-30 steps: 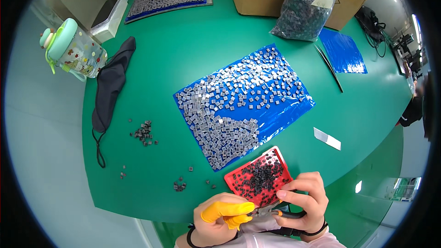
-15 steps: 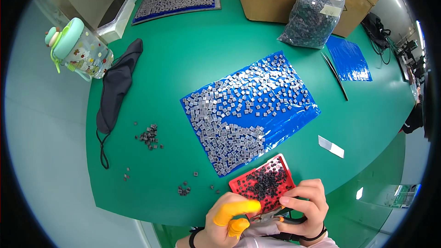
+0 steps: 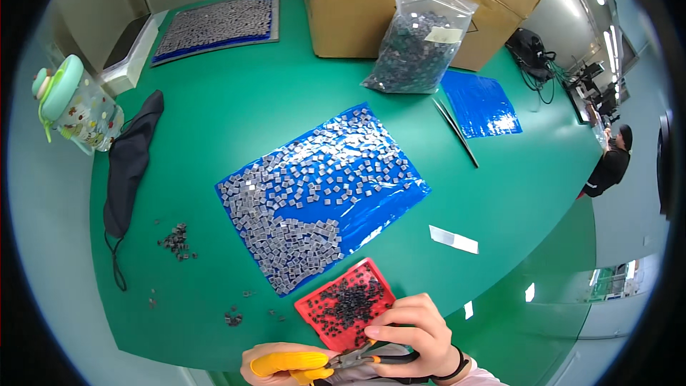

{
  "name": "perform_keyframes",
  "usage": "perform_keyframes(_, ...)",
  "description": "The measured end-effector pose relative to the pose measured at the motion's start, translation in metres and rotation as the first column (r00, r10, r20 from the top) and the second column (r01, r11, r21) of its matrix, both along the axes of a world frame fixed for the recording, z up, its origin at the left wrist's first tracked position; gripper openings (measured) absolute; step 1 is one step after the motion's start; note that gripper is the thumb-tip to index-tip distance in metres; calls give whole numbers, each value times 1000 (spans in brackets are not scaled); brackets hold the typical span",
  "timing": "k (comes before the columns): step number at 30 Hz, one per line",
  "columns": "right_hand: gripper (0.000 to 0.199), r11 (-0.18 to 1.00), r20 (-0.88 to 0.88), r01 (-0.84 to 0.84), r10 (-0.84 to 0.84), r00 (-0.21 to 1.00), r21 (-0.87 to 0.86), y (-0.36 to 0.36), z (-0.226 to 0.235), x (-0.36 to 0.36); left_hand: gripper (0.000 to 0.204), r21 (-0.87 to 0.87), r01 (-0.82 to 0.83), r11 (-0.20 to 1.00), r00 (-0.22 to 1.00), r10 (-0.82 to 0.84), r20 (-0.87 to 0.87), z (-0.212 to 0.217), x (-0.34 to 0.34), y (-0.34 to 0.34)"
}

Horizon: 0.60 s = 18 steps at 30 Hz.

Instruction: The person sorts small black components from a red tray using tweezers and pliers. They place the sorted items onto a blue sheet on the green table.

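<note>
My right hand [image 3: 418, 332] grips a pair of pliers [image 3: 350, 359] with metal jaws and black-and-orange handles, at the table's near edge. Yellow finger covers sheathe the thumb and a finger of my left hand [image 3: 282, 364]. Those two fingertips are pinched together at the jaws; whatever lies between them is too small to make out. Just beyond the pliers sits a red tray [image 3: 304, 307] strewn with small black parts [image 3: 354, 300], its right side beside my right fingers. Farther off, a blue sheet [image 3: 371, 218] carries many small grey square pieces [image 3: 300, 243].
Loose dark pieces [image 3: 175, 239] lie at the left, near a black cloth strap [image 3: 128, 164] and a bottle [image 3: 82, 111]. Behind stand a carton [image 3: 343, 21] and a bag of parts [image 3: 411, 57]. Tweezers [image 3: 456, 132], another blue sheet [image 3: 482, 104] and a pale strip [image 3: 454, 239] are at right.
The whole view has swung, so the table's things appear farther left. My left hand's covered fingers have come together at the pliers' jaws. My right hand still holds the pliers.
</note>
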State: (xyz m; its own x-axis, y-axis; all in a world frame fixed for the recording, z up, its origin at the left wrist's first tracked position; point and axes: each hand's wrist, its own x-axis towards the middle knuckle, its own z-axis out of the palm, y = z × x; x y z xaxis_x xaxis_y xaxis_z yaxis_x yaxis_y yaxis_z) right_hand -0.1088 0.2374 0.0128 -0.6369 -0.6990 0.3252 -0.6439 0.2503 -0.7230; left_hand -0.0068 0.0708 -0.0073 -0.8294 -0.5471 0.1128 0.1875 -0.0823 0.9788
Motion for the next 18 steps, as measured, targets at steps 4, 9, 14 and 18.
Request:
perform_keyframes(4,50,1000,-34,14,-14,999,23,0,3,1,22,-45,-7,999,1000,8,20,5,0,-2)
perform_keyframes(9,50,995,-80,86,-81,993,58,3,1,3,15,34,50,998,991,-54,126,-6,-1,-5)
perform_keyframes(14,50,969,-112,244,-239,965,34,3,1,4,10,460,-36,887,994,-14,105,-11,10,-1)
perform_keyframes(18,52,918,-217,325,-277,936,227,5,7,1,8,379,170,909,978,-202,47,-11,5,-11)
